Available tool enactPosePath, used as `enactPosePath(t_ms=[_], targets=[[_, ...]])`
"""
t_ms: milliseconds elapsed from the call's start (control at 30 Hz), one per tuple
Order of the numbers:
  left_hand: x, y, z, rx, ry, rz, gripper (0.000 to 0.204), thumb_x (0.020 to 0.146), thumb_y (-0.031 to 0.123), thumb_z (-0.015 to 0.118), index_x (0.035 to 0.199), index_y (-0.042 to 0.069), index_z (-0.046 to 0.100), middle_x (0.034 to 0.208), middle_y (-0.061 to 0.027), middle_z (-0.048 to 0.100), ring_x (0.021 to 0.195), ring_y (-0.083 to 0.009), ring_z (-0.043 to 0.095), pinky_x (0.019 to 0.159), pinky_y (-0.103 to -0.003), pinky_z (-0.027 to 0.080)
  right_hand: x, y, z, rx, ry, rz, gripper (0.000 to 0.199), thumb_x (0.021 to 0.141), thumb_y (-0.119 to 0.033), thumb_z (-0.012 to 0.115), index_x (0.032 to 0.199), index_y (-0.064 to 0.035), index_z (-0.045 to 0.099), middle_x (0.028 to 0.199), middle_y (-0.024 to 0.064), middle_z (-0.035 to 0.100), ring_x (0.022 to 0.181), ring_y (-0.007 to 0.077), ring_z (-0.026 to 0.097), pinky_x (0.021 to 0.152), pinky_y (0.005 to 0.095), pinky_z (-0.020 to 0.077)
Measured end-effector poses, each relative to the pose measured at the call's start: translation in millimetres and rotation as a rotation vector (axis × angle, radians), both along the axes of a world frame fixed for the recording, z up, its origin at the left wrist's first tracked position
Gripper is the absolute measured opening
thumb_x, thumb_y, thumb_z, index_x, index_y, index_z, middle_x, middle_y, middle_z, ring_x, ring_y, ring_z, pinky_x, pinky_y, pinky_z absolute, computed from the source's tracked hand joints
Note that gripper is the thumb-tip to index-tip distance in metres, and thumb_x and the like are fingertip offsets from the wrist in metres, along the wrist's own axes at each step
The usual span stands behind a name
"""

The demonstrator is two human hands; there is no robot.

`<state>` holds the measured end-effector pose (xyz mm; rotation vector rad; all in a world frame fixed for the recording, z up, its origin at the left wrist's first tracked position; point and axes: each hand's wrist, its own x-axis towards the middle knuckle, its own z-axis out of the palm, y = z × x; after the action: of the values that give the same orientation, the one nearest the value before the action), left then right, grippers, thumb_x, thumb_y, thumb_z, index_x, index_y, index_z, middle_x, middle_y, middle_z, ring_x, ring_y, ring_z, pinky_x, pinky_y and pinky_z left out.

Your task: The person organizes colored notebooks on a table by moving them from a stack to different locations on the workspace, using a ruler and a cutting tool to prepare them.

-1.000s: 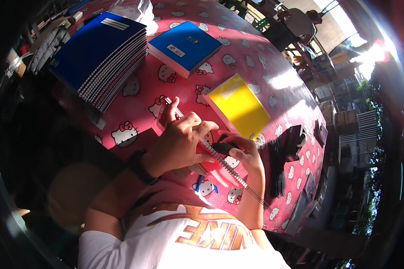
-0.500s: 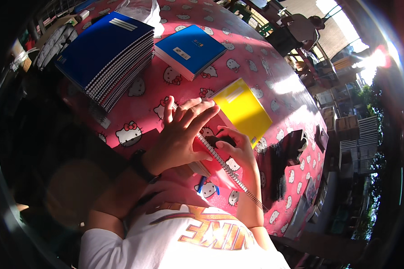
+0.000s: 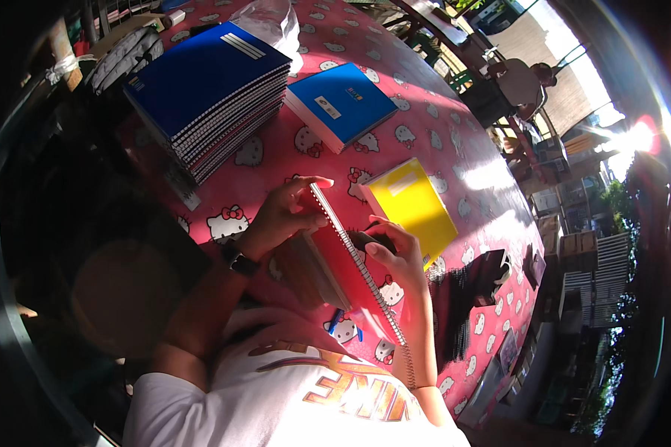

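Observation:
A red notebook [image 3: 335, 257] stands tilted on its edge in front of me, a spiral wire coil [image 3: 367, 279] running along its punched side. The coil's loose tail hangs past the near end, beside my right forearm. My left hand [image 3: 285, 216] grips the notebook's far end between thumb and fingers. On the coil's other side, my right hand [image 3: 397, 253] is closed around a small black object [image 3: 376, 237], whose shape is mostly hidden by the fingers. A blue pen-like item [image 3: 335, 319] lies on the table just below the notebook.
A tall stack of dark blue spiral notebooks [image 3: 209, 82] stands at the far left. Near it lie a light blue notebook [image 3: 343, 104], a yellow notebook [image 3: 414, 212] and a clear plastic bag [image 3: 276, 30]. Another person [image 3: 520, 86] is in the right background.
My left hand has gone from spread fingers over the notebook's top to gripping its far end. The notebook sits more upright. My right hand still holds the black object; the whole view has shifted slightly.

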<state>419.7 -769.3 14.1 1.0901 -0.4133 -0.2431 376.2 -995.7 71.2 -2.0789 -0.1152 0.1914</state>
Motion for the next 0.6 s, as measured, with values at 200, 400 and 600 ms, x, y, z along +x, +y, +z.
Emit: enactPosePath(t_ms=[200, 400, 600], targets=[[1, 2, -6, 0.014, 0.015, 0.011, 0.048, 0.075, 0.002, 0.068, 0.119, 0.008, 0.051, 0.079, 0.0025, 0.054, 0.065, -0.0042, 0.051, 0.057, -0.020, 0.042, -2, 5, 8, 0.545, -0.005, 0.286, 0.058, 0.068, -0.046, 0.070, 0.095, 0.0041, 0.062, 0.114, 0.0197, 0.056, 0.107, 0.0249, 0.053, 0.091, 0.0358, 0.0383], [-3, 0, -5, -0.085, 0.101, 0.035, 0.047, 0.075, 0.001, 0.067, 0.119, 0.007, 0.052, 0.083, 0.0013, 0.054, 0.073, -0.0060, 0.051, 0.062, -0.022, 0.043, 3, 12, 12, 0.740, -0.022, 0.355, 0.061, 0.069, -0.047, 0.071, 0.100, 0.0050, 0.061, 0.114, 0.0173, 0.056, 0.098, 0.0197, 0.055, 0.087, 0.0322, 0.0411], [-2, -1, -16, -0.174, 0.150, 0.090, 0.044, 0.079, 0.003, 0.064, 0.122, 0.009, 0.053, 0.083, 0.0032, 0.055, 0.067, -0.0023, 0.049, 0.053, -0.018, 0.036, 12, 13, 5, 0.556, 0.072, 0.190, 0.067, 0.073, -0.051, 0.066, 0.109, 0.0048, 0.057, 0.098, 0.0090, 0.060, 0.092, 0.0134, 0.055, 0.084, 0.0272, 0.0409]])
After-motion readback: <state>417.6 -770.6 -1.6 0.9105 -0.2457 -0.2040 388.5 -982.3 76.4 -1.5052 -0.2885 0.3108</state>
